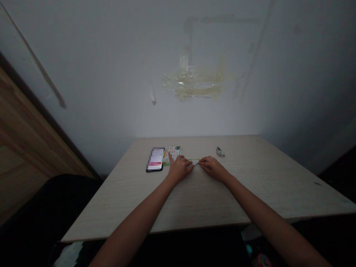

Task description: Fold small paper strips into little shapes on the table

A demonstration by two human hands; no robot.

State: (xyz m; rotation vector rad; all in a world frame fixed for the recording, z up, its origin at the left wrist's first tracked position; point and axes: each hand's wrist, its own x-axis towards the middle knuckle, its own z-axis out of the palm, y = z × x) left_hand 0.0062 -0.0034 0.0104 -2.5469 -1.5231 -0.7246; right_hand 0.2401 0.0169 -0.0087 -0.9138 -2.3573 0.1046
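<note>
Both my hands rest at the middle of the table, close together. Between them lies a small piece of printed paper (195, 162), whitish with a green edge. My left hand (180, 167) pinches its left end, thumb and fingers pressed together at the tips. At its right end, my right hand (213, 167) holds it in a like pinch. Just behind my left hand is a printed sheet (174, 150) with rows of small coloured pictures. To the left, partly beside that sheet, a phone (155, 160) lies screen up, its display partly blurred out.
A small crumpled clear wrapper (220, 151) lies behind my right hand. The pale wooden table (116, 207) meets a wall (111, 92) with old tape (194, 83) on it. A dark rounded shape (69, 207) stands left of the table.
</note>
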